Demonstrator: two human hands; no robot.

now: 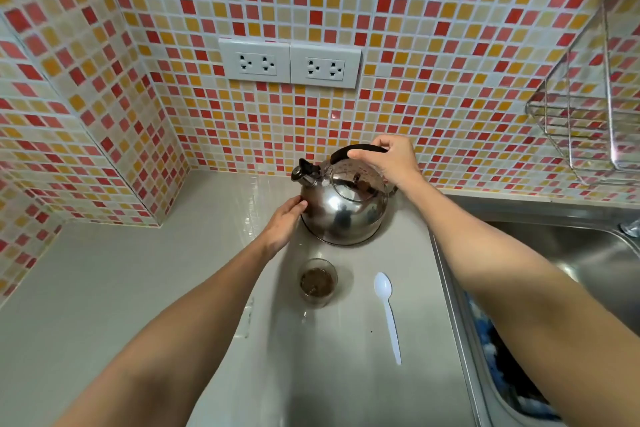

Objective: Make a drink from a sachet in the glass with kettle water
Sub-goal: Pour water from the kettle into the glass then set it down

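A person's two bare arms reach forward over a pale grey countertop [104, 288] set into a corner of walls covered in small red, orange and cream mosaic tiles [415, 45]. A rounded, shiny stainless-steel kettle [343, 215] with a short capped spout pointing left stands upright on the counter near the back wall. The right hand [388, 159] is curled around the kettle's arched black handle [363, 150] from above, gripping it. The left hand [285, 222] lies flat and relaxed, fingers extended, with its fingertips touching the lower left side of the kettle's body; it grips nothing.

Just in front of the kettle, closer to the viewer, stands a small clear drinking glass [317, 282], upright, with a layer of dark brown powder or granules at its bottom. It is apart from the kettle and sits between the two forearms. To the right of the glass, near but not touching it, a white plastic spoon [388, 314] lies on the counter, bowl towards the kettle and handle pointing towards the viewer.

On the back wall above the kettle are two white double electrical sockets [290, 63] side by side. At the right, a stainless-steel sink [571, 246] is sunk beside the counter, with something blue and dark visible at its near edge, too unclear to identify. A chrome wire rack [581, 114] hangs on the right-hand wall above the sink
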